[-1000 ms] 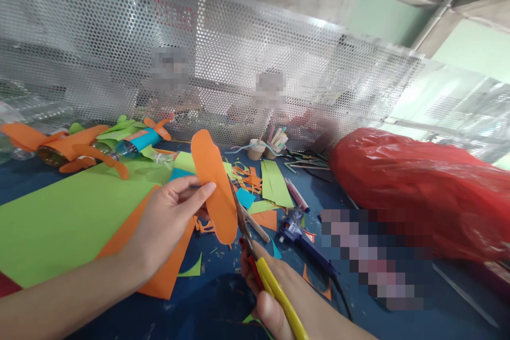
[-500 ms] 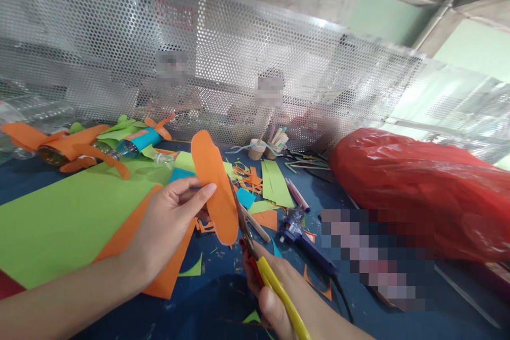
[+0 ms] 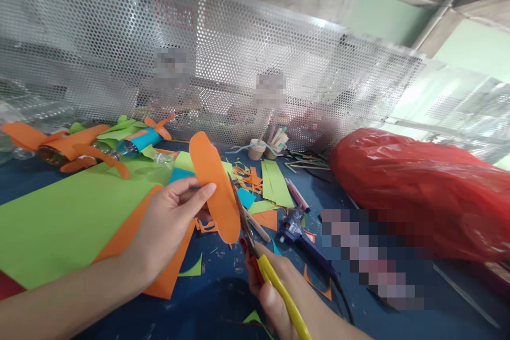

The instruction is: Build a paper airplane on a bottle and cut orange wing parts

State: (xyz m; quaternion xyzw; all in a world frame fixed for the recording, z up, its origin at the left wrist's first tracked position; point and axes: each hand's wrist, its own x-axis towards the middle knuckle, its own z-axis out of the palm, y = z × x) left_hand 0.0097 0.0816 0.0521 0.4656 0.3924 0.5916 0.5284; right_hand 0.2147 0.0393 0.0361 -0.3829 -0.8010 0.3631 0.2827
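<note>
My left hand (image 3: 167,223) pinches an orange paper piece (image 3: 217,191), long with rounded ends, between thumb and fingers. It is held tilted above the blue table (image 3: 215,303). My right hand (image 3: 279,287) is closed round the yellow and red handles of a pair of scissors (image 3: 279,287). The dark blades lie along the right edge of the orange paper. Some of the right hand's fingers are hidden behind the handles. Beneath my left hand lie an orange sheet (image 3: 165,276) and a large green sheet (image 3: 67,218).
A blue glue gun (image 3: 306,241) with a cord lies right of the scissors. Behind it are pens (image 3: 297,195), green strips (image 3: 274,183), paper scraps and cups of markers (image 3: 274,147). Bottle planes (image 3: 139,141) stand back left. A red plastic bag (image 3: 418,191) fills the right side.
The orange paper has turned slightly in my left hand, its top leaning a little left. Its right edge looks smoother, and the scissors have shifted slightly right.
</note>
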